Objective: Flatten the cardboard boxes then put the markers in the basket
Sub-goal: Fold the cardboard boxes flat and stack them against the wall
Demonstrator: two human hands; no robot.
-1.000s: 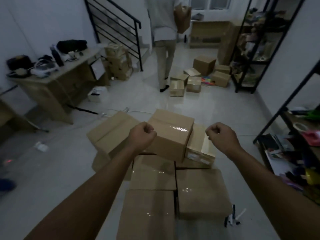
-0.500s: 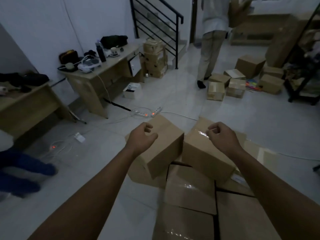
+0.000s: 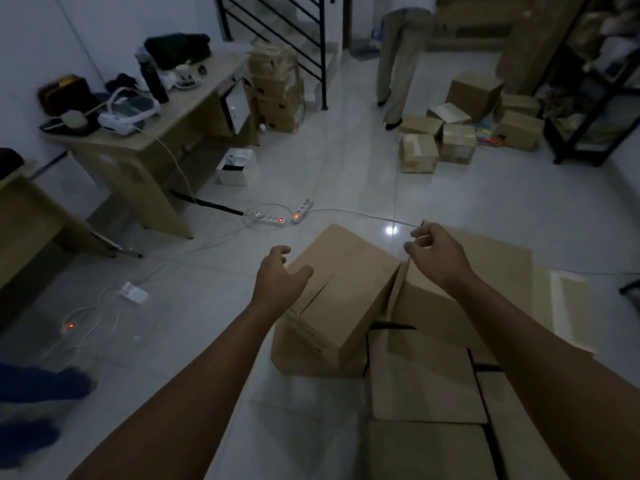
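Dim grey tiled floor (image 3: 346, 174) carries a heap of brown cardboard boxes (image 3: 426, 372), none flattened; left hand (image 3: 278, 282) hangs loosely spread over the tilted brown box (image 3: 349, 289), right hand (image 3: 434, 256) half-curled, both gripping nothing; flattening looks barely begun; next, seize a flap; markers and basket unseen.

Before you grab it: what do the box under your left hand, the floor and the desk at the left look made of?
Box under the left hand: brown cardboard, matte, with a seam along its top. Floor: likely glazed tile, pale and glossy; it mirrors a light spot and shows faint grout lines. Desk: looks like light wood-grain laminate board, flat slab legs; dim light leaves it open.
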